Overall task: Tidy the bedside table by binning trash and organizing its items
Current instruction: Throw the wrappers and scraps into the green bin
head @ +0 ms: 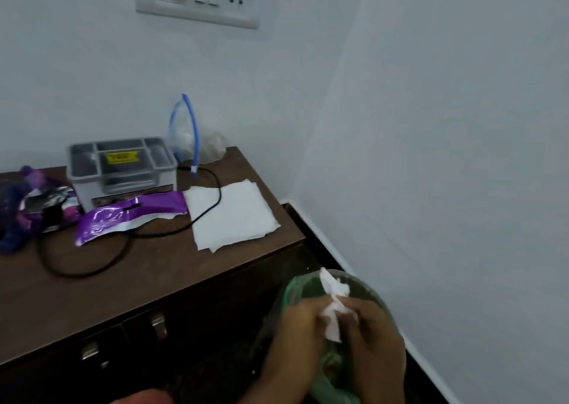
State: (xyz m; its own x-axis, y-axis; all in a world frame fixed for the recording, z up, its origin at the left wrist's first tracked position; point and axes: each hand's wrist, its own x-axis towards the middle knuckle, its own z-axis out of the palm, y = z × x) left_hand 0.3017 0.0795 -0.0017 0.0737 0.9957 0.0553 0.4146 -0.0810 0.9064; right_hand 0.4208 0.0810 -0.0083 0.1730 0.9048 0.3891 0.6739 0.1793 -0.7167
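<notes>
**Bedside table**: brown wood top, drawer handles on front. Contents L to R:

1. Far L edge: dark blue/purple wrappers, bunched, partly cut off by frame.
2. Just R of them: crumpled purple-silver wrapper, up against item 3.
3. Back edge, L of centre: grey organizer box, compartment lid, yellow label. Text too blurred to read.
4. In front of box: flat purple wrapper, torn open, R end touching item 7.
5. Black cable: loose loop near front L, runs back across item 7 toward back edge.
6. Back R corner: zip bag w/ blue seal, upright by wall. Clear plastic bag beside it.
7. R edge: flat tissue sheets, rough stack, unfolded.
8. Off table, on floor by front R corner: bin w/ green liner.
9. Over bin mouth: crumpled tissue, pinched between left hand and right hand. Both sets of fingers curled round it, not let go.

**Status (est.):** early. One bit of trash at bin, not yet dropped. Left to do:
- Bin all wrappers, prob. the sheets too.
- Coil cable.
- Straighten bags + box.
</notes>
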